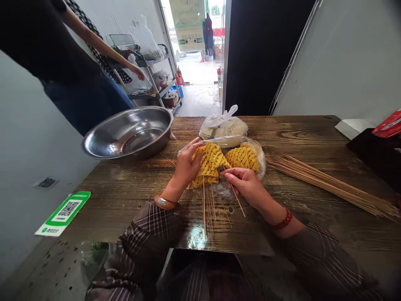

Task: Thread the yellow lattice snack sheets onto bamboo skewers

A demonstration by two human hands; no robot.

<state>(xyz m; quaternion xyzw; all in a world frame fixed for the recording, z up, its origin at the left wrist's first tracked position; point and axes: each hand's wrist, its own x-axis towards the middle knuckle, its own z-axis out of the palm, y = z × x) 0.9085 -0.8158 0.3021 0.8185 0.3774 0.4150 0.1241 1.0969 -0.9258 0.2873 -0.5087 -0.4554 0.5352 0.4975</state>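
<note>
My left hand (189,163) grips the left side of a yellow, lattice-cut food piece (213,159), whose kind I cannot make out. A thin wooden skewer (238,200) is pinched in my right hand (246,184), its upper end at the lower right corner of that piece. Beneath it lie other yellow pieces with several skewers (204,209) pointing toward me. To the right, another lattice-cut piece (242,158) rests in a clear plastic bag (262,159). The fingertips of my left hand are partly hidden behind the food.
A large steel basin (128,155) stands at the table's left. Behind the food sits a tied plastic bag (224,126) with pale contents. Loose skewers (328,186) lie at right, near a dark box (376,150). A person (84,83) stands beyond the basin, by a shelf cart (153,71).
</note>
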